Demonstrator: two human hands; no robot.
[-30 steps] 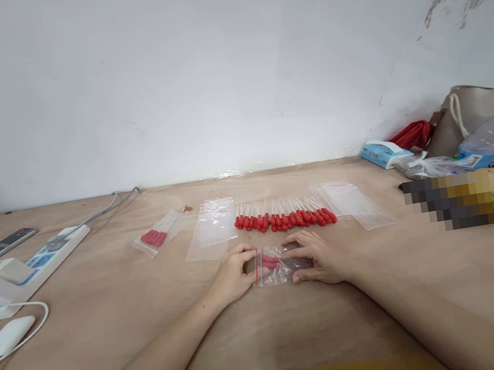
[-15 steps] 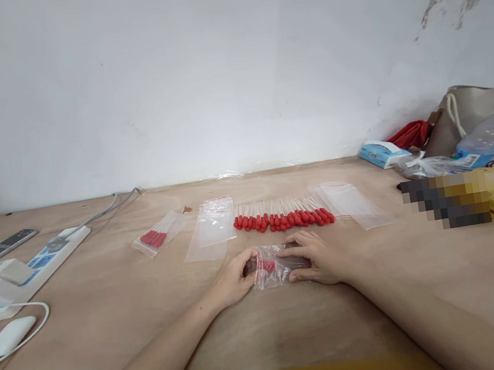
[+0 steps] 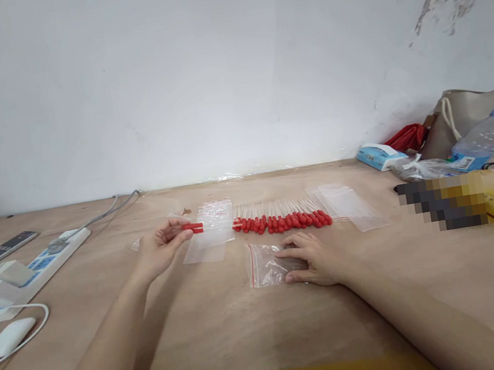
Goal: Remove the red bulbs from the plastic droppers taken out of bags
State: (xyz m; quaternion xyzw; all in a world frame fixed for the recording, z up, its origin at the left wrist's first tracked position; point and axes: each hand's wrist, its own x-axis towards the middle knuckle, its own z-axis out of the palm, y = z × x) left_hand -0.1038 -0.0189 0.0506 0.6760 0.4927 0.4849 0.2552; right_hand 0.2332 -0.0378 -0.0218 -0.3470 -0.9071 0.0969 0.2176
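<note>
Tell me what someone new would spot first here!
Probably the row of red-tipped sticks near the middle of the picture. Just nearer, the right hand rests on a clear zip bag. Off to the left, the left hand holds more red-ended sticks.

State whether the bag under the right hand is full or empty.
Apparently empty: the bag lies flat, and no contents show through its clear film; the right hand hides part.

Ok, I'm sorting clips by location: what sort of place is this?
Probably an indoor worktable against a wall: red-tipped sticks in a row, clear plastic bags and a power strip lie on it.
</note>
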